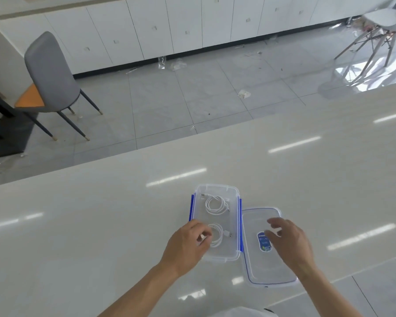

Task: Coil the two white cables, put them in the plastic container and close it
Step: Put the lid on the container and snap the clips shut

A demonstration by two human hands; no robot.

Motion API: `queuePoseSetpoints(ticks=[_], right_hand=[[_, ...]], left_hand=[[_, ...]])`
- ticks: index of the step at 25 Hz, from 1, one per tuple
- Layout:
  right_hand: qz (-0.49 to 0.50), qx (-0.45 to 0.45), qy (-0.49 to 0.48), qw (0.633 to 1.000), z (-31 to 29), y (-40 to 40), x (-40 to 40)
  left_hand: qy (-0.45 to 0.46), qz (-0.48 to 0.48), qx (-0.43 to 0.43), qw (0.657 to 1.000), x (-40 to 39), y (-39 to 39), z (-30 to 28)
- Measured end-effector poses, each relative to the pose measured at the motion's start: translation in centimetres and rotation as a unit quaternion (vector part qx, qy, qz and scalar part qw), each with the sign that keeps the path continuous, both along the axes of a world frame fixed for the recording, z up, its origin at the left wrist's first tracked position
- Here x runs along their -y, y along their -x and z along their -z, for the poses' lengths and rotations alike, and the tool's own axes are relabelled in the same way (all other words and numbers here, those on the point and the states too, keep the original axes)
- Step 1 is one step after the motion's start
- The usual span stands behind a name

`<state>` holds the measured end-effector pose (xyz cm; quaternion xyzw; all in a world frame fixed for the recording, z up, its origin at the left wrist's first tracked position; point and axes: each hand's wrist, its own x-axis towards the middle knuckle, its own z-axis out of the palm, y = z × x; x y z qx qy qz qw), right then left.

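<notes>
Reaching into the near end of the plastic container [215,221], my left hand [188,244] has its fingers curled around the near coiled white cable [217,235], pinching one plug end. Far coiled cable [216,204] lies loose in the far half of the same container. Lid [269,248] lies flat on the bench [78,225], touching the container's right side, blue label up. My right hand [286,241] hovers over the lid, fingers spread and relaxed, holding nothing. Blue latches on the container hang unfastened.
</notes>
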<state>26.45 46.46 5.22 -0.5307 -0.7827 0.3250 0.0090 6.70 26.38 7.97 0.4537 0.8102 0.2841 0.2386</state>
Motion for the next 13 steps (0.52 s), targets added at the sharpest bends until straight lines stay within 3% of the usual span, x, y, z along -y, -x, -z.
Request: queuePoseSetpoints(ticks=[3,5,9,13], right_hand=[[-0.001,0.078,-0.014,0.997,2.1,-4.0,1.3],[0.004,0.114,-0.015,0.993,2.9,-5.6,1.8],[0.002,0.148,-0.003,0.989,3.8,-6.8,3.0],[0.024,0.133,0.028,0.990,3.8,-7.0,3.9]], left_hand=[[0.050,-0.002,0.145,0.988,1.4,-2.2,-0.3],[0.132,0.042,0.226,0.964,1.5,-3.8,0.0],[0.270,0.129,0.236,0.925,0.7,-7.2,2.3],[0.258,0.067,0.285,0.921,-1.7,-10.2,2.8]])
